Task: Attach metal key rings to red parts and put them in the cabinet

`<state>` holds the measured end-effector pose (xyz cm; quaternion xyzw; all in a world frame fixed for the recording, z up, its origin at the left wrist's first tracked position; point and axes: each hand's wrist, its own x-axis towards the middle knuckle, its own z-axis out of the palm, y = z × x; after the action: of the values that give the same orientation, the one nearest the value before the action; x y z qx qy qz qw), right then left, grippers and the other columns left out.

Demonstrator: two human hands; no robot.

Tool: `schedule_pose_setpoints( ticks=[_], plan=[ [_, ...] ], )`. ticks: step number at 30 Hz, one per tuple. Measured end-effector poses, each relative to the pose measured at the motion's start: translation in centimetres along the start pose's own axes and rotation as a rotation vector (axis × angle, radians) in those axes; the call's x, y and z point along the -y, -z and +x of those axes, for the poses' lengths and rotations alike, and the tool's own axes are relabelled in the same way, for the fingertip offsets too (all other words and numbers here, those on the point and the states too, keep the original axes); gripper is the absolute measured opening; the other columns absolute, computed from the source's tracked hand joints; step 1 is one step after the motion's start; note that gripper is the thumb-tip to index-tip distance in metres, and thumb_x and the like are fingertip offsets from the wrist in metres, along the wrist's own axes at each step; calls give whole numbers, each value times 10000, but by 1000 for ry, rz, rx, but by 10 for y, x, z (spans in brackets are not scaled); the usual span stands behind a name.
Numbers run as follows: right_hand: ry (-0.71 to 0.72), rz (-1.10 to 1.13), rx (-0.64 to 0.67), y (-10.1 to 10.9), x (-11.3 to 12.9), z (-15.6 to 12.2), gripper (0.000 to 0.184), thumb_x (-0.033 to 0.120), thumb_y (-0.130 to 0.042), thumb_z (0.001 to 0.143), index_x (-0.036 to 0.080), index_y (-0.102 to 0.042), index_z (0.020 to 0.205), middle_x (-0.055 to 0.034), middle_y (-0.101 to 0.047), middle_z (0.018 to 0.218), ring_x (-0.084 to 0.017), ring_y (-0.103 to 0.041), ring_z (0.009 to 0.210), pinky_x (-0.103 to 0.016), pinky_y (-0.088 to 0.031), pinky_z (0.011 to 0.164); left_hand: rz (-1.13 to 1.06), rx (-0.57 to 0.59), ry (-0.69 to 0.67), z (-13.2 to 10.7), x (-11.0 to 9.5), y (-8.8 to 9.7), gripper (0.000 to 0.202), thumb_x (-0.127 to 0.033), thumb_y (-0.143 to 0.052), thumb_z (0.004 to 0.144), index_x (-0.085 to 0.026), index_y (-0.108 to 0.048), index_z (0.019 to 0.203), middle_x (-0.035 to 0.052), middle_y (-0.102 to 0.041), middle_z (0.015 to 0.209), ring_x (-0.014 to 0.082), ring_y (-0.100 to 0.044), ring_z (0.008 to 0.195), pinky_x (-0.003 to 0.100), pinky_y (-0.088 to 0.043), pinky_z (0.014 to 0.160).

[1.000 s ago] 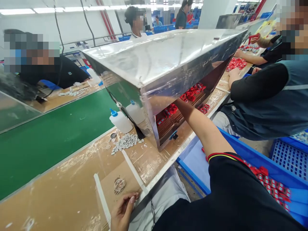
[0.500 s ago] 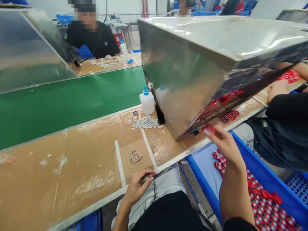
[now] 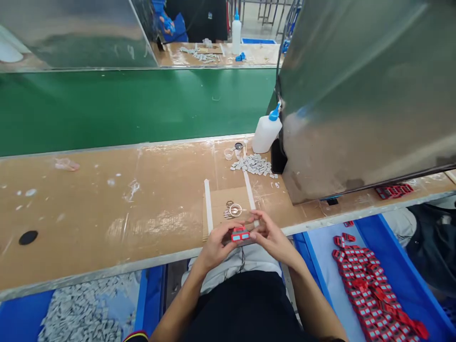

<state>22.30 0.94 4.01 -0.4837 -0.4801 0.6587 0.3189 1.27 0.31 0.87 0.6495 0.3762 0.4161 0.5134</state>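
Near the table's front edge I hold a small red toy car point(image 3: 240, 233) with light-blue windows. My left hand point(image 3: 218, 244) grips its left side between thumb and fingers. From the right, my right hand point(image 3: 272, 240) pinches the other end with bent fingers; its fingertips are partly hidden. Just beyond the hands, a small clear ring-shaped dish point(image 3: 235, 210) and little metal pieces point(image 3: 228, 213) lie on a cardboard patch point(image 3: 219, 199) between two white tape strips. Farther back is a pile of small grey pieces point(image 3: 253, 164).
A white bottle with a blue cap point(image 3: 266, 133) stands by a large metal hood point(image 3: 356, 118) on the right. At lower right, a blue bin point(image 3: 402, 266) holds many red toy cars; another at lower left holds grey pieces point(image 3: 85, 308). A green belt point(image 3: 142, 109) runs behind.
My right hand has come from above the right bin to the front of my body with the red piece. Both hands now meet at it. The view has turned downward.
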Motion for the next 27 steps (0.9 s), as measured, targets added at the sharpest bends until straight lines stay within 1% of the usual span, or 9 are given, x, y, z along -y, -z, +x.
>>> schedule_pose_setpoints(
  ticks=[3,6,9,12,14,16,21,24,27],
  plan=[
    [75,-154,-155,1,0,18,503,455,-739,819,183,-590,1215,-55,-639,987,-123,-608,739,-245,-503,664,-106,-65,119,-7,5,3,265,-280,-675,911,-172,-629,1149,132,-738,1118,219,-730,959,316,-589,832],
    [212,-281,-212,-3,-1,34,291,395,-678,869,161,-697,1041,-50,-661,833,-140,-594,713,-255,-486,654,-82,-78,145,-10,5,3,246,-281,-691,882,-158,-656,1092,101,-747,985,194,-719,859,276,-574,771],
    [352,-399,-260,-8,2,45,198,326,-628,911,166,-744,909,-63,-679,820,-139,-579,670,-256,-468,614,-19,-72,152,-11,2,3,230,-263,-687,864,-161,-690,1070,97,-756,979,193,-711,848,269,-562,752],
    [431,-484,-236,-13,5,51,174,279,-620,927,181,-764,925,-70,-688,847,-145,-596,680,-260,-489,621,10,-70,171,-12,1,4,234,-234,-679,845,-171,-704,1070,88,-764,986,199,-712,857,276,-565,761],
    [482,-530,-197,-15,7,54,177,265,-611,940,193,-774,932,-71,-679,847,-156,-613,726,-271,-517,670,23,-80,173,-13,0,4,241,-215,-676,833,-172,-709,1068,85,-767,986,198,-711,858,276,-566,761],
    [521,-541,-204,-16,8,55,193,268,-603,950,204,-784,936,-70,-662,844,-164,-620,766,-285,-533,720,24,-94,174,-13,0,3,244,-215,-675,831,-168,-713,1068,89,-768,992,199,-712,860,271,-567,755],
    [424,-377,-303,-10,5,55,211,338,-636,921,208,-801,900,-64,-657,821,-161,-613,759,-267,-510,659,-15,-101,208,-12,2,3,253,-262,-674,860,-158,-715,1087,101,-774,990,197,-723,822,268,-586,715],
    [366,-213,-328,-7,-2,55,232,383,-662,881,187,-784,854,-73,-706,855,-170,-645,796,-276,-537,705,12,-120,211,-10,3,2,264,-249,-683,852,-156,-716,1096,98,-783,997,197,-738,850,266,-595,745],
    [293,-133,-340,-6,-7,57,280,434,-676,849,169,-762,853,-76,-731,841,-168,-651,745,-288,-551,699,54,-132,213,-8,3,1,254,-223,-673,845,-162,-718,1088,92,-787,1006,193,-743,851,265,-601,756]
  ],
)
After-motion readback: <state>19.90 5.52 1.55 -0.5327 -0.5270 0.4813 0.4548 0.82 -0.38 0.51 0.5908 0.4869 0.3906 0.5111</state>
